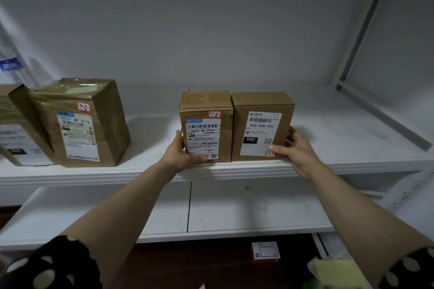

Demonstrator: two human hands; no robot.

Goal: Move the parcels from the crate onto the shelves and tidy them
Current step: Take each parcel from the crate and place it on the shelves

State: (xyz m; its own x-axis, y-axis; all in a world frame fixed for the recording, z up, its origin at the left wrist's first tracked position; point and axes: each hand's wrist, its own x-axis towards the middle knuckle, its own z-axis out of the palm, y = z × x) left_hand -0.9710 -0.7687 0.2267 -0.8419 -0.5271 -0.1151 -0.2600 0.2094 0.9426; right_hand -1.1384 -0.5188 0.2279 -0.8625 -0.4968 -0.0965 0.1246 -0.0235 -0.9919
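2 brown parcels stand upright on the upper shelf (347,141), close to its front edge; they touch side by side and sit between the 2 hands. The left hand (179,151) grasps the taped parcel (206,134) at its lower left corner; its thumb lies across the bottom of the front label and its fingers curl round the side face. The right hand (297,150) grasps the plain parcel (260,129) at its lower right corner; its thumb rests on the front by the label's bottom edge and its fingers wrap behind the right side. The plain parcel's label reads 060-06B-A05; the taped one carries a small red tag above its label.

Well out beyond the left hand, on the same shelf, stands a bigger parcel (82,122) wrapped in clear tape; past it a further parcel (16,124) is cut off by the frame edge. Below both hands runs the lower shelf (234,209); under the right forearm a small red-and-white box (266,250) lies on the dark floor. The sleeves (58,265) are black with white dots.
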